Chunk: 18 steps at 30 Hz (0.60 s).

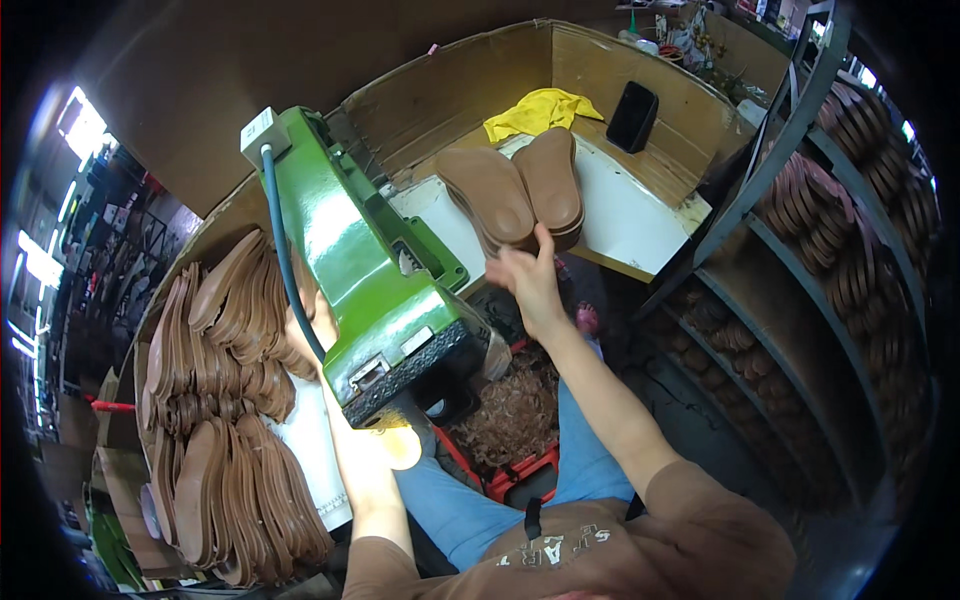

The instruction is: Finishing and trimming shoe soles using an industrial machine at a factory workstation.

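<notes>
Two stacks of brown shoe soles stand side by side on the white tabletop beyond my right hand. My right hand is at their near end, forefinger stretched out at the lower edge of the soles and thumb apart; it grips nothing that I can see. On the other side of the green machine, my left hand is beside the rows of brown soles. The machine's body and its blue-grey cable partly cover that hand, so what its fingers do is hidden. A lamp lights my left forearm under the machine head.
More soles stand in rows at the near left. A red crate of brown shavings sits below the machine, between my legs. A yellow cloth and a black phone lie by the cardboard wall. Metal racks full of soles rise at right.
</notes>
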Motion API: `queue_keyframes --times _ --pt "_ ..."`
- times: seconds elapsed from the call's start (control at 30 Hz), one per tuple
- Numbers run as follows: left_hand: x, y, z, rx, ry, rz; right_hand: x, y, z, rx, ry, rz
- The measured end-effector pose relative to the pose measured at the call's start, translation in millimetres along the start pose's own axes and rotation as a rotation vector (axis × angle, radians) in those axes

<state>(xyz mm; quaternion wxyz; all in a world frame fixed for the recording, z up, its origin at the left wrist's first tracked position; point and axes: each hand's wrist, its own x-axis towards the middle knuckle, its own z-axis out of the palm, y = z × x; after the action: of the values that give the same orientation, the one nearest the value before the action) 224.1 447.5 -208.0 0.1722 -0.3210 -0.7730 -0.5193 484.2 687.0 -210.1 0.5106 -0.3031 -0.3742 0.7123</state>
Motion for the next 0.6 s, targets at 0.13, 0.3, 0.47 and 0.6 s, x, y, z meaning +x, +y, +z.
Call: queue_keyframes --times 0.13,0.3,0.47,0.6 --pt "-5 55 -2 -0.019 0.024 -0.032 -67 45 -34 -0.211 -0.315 0.221" --pt "-87 72 -107 0.050 -0.206 0.151 -121 55 -56 -0.013 -0.476 0.738" --pt "-133 89 -129 -0.309 -0.688 0.244 -146 53 -72 0.076 -0.381 0.942" --pt "-164 68 -86 -0.706 -0.479 0.027 -180 33 -109 -0.032 -0.370 0.900"
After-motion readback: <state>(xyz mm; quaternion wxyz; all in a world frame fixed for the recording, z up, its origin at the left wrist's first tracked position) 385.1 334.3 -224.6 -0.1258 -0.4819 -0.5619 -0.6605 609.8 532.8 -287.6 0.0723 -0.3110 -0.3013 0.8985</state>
